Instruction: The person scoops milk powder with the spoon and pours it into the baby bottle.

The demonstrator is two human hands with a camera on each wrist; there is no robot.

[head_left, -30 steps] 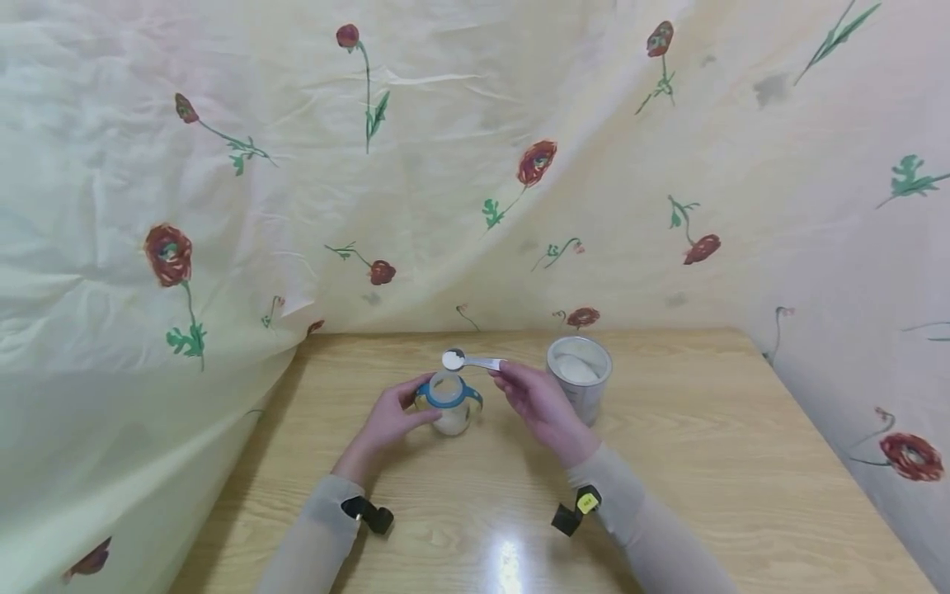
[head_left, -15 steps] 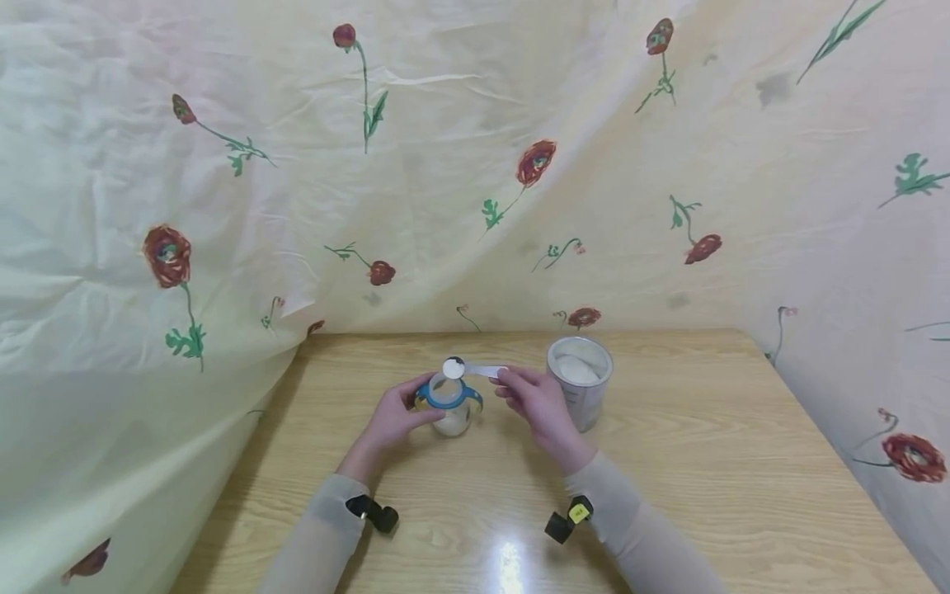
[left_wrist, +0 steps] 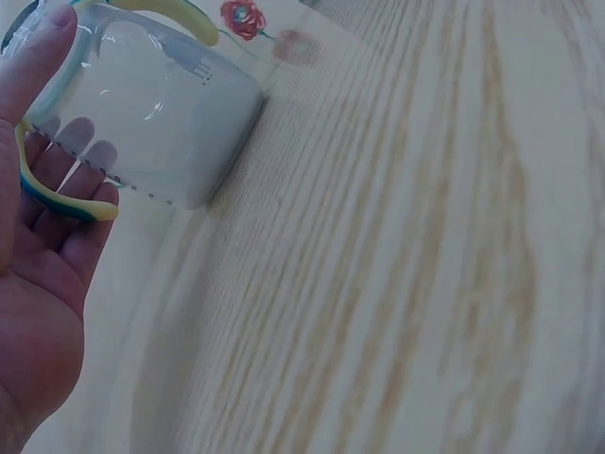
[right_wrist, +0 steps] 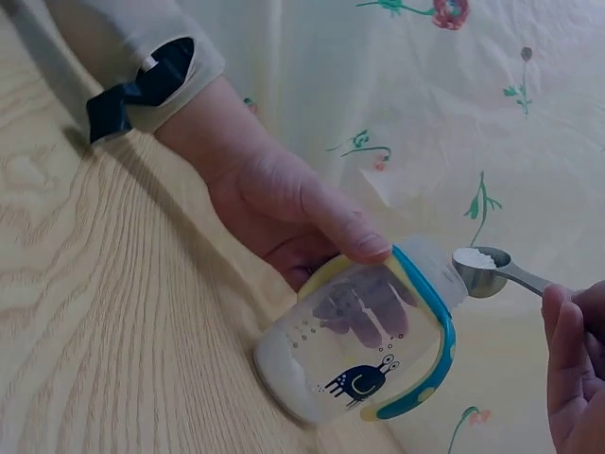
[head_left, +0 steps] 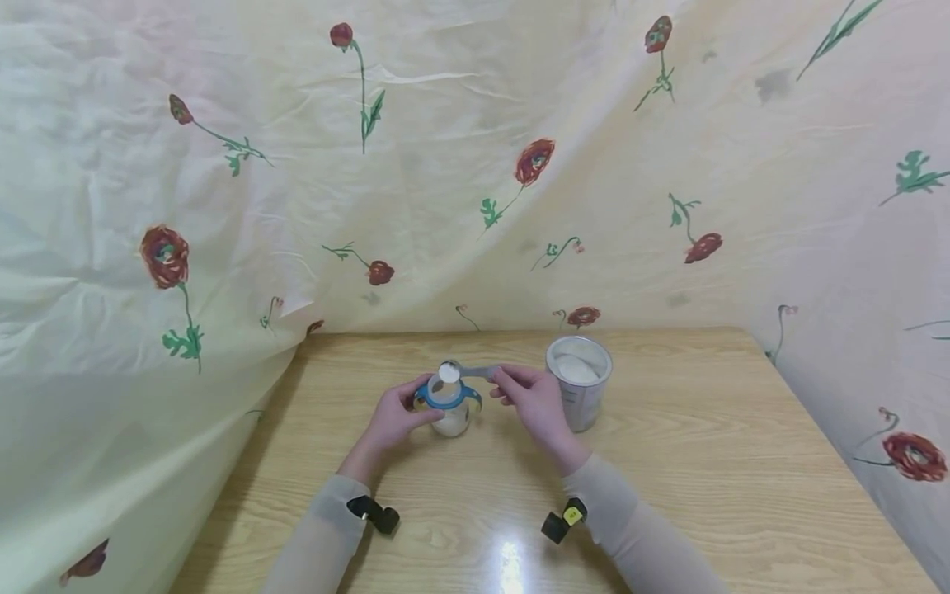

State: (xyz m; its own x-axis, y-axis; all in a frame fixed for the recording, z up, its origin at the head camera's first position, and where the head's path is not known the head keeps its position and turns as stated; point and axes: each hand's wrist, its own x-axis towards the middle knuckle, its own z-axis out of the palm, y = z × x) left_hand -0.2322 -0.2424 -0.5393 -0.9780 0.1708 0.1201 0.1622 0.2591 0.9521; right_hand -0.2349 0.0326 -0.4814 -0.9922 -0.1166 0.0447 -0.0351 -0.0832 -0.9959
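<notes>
A clear baby bottle point(right_wrist: 345, 345) with a blue and yellow two-handled collar stands uncapped on the table, white contents at its bottom. My left hand point(head_left: 393, 417) grips it around the collar, thumb on the near side and fingers behind, as the left wrist view also shows. Between thumb and fingers my right hand point(head_left: 536, 400) pinches the handle of a metal measuring spoon point(right_wrist: 484, 274). White powder lies in the spoon's bowl, which is right at the bottle's mouth. Just beyond the right hand stands an open can point(head_left: 582, 400) with white powder inside.
The wooden table point(head_left: 698, 437) ends at the back against a hanging cloth point(head_left: 430, 165) printed with red flowers. The cloth also hangs down along the left side. Each wrist wears a small black camera mount.
My right hand has moved slightly left and lowered the spoon from above and behind the bottle to its mouth. My left hand and the bottle have stayed nearly in place.
</notes>
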